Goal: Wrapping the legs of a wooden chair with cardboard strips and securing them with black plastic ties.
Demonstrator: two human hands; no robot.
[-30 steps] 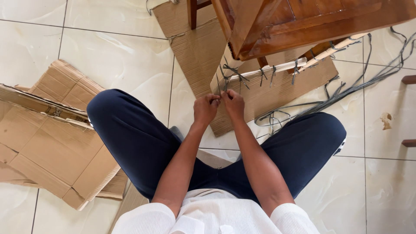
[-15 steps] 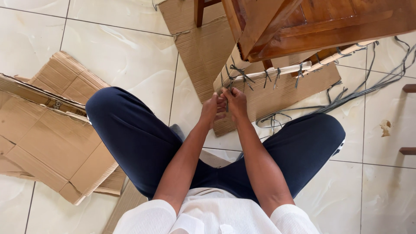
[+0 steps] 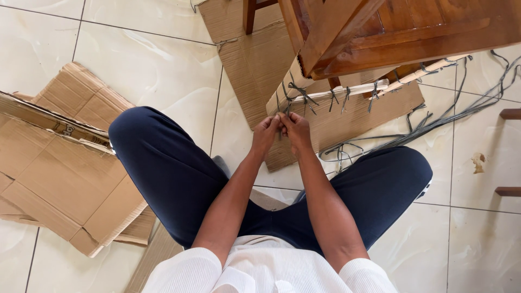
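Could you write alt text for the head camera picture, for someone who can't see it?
Seen from above, a seated person's left hand and right hand meet, pinching a grey strand at a pale slat tied under a wooden furniture piece. Flattened cardboard lies on the tiled floor.

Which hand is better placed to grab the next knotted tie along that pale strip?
Right, probably. Both hands meet at the strip's near end, but the right hand sits on the side where the pale strip and its remaining dark ties run; the left hand would cross over.
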